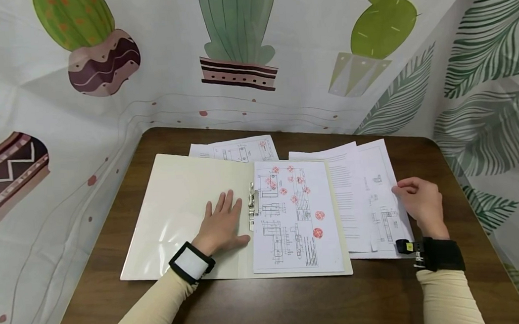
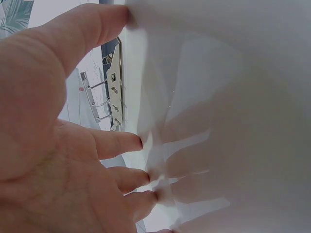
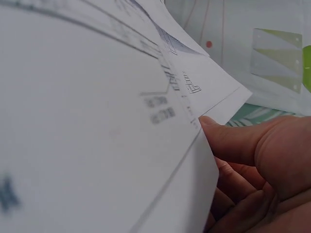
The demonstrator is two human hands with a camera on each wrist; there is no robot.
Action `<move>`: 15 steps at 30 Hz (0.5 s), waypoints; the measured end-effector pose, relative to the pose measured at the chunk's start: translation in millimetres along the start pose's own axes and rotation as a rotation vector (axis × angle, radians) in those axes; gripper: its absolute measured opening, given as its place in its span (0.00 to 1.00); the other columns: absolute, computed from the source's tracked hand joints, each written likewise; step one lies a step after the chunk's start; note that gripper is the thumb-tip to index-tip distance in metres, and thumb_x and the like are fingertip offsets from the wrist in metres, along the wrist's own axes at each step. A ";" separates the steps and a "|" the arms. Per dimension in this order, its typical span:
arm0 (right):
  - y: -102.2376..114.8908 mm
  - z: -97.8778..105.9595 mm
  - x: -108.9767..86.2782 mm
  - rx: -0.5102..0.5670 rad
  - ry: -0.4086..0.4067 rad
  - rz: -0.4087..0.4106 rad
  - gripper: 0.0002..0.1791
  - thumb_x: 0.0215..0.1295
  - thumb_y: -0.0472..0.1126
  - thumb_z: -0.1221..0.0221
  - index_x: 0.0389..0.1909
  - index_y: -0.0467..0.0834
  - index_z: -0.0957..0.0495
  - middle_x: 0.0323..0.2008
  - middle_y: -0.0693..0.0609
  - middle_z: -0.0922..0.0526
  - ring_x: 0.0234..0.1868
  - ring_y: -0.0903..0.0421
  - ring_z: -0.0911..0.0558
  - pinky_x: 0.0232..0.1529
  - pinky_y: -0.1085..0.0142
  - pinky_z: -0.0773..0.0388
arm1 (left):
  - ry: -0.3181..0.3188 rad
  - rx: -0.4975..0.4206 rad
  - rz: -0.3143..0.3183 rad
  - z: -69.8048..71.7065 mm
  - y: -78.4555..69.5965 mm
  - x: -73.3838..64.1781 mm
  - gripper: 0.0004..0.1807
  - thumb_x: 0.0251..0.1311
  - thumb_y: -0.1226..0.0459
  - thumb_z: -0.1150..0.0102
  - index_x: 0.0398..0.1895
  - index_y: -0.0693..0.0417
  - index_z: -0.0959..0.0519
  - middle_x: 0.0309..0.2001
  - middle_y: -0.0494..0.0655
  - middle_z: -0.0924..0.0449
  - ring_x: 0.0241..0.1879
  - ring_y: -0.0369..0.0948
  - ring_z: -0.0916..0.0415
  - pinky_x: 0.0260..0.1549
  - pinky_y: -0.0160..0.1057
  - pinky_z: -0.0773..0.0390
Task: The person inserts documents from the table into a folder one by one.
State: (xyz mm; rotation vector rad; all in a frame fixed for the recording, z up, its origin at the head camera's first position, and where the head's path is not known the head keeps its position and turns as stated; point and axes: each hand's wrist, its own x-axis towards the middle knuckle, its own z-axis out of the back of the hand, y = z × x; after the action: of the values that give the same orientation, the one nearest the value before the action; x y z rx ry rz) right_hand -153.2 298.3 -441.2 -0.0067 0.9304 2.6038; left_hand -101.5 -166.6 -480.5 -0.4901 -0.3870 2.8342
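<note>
An open cream ring binder (image 1: 178, 187) lies on the table. My left hand (image 1: 221, 226) rests on its inside cover with the fingers spread, close to the metal ring clip (image 1: 251, 209). In the left wrist view the fingertips (image 2: 132, 142) touch the glossy cover. On the binder's right side lies a drawing sheet (image 1: 307, 251) with several red stamps. To the right, my right hand (image 1: 422, 201) pinches the right edge of a printed drawing sheet (image 1: 389, 169). The right wrist view shows the thumb (image 3: 233, 138) on top of this sheet, its edge lifted, and the other fingers curled below.
A text sheet (image 1: 348, 201) lies between the binder and the right-hand drawing sheet, partly covered. More papers (image 1: 254, 150) stick out behind the binder. Brown wooden table (image 1: 295, 308) surrounds them, and a cloth printed with cacti (image 1: 168, 53) hangs at the back.
</note>
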 end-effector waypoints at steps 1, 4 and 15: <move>0.0 2.7 0.7 -0.004 -0.001 -0.004 0.19 0.76 0.46 0.43 0.57 0.35 0.20 0.48 0.34 0.16 0.41 0.43 0.20 0.31 0.62 0.28 | 0.001 -0.001 0.000 0.2 0.0 -0.1 0.57 0.56 0.43 0.29 0.80 0.63 0.45 0.81 0.65 0.61 0.81 0.61 0.65 0.73 0.68 0.60; -0.9 10.1 2.5 -0.029 -0.010 -0.009 0.20 0.76 0.46 0.43 0.57 0.35 0.20 0.48 0.35 0.16 0.40 0.44 0.20 0.29 0.64 0.27 | 0.004 0.000 0.001 -0.1 0.5 0.0 0.58 0.56 0.42 0.29 0.81 0.63 0.45 0.82 0.65 0.62 0.81 0.60 0.65 0.74 0.68 0.60; -10.4 38.5 2.3 -0.082 -0.058 0.007 0.20 0.75 0.44 0.42 0.56 0.31 0.21 0.47 0.32 0.17 0.37 0.44 0.20 0.24 0.67 0.28 | 0.004 0.002 0.000 -0.2 0.5 0.2 0.58 0.56 0.42 0.29 0.81 0.63 0.45 0.82 0.65 0.62 0.81 0.60 0.66 0.74 0.68 0.60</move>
State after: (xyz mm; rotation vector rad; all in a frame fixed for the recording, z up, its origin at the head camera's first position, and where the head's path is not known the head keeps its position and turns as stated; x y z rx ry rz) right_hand -147.2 330.1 -417.7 0.0500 0.8051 2.6316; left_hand -101.7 -166.9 -480.9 -0.4954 -0.3833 2.8330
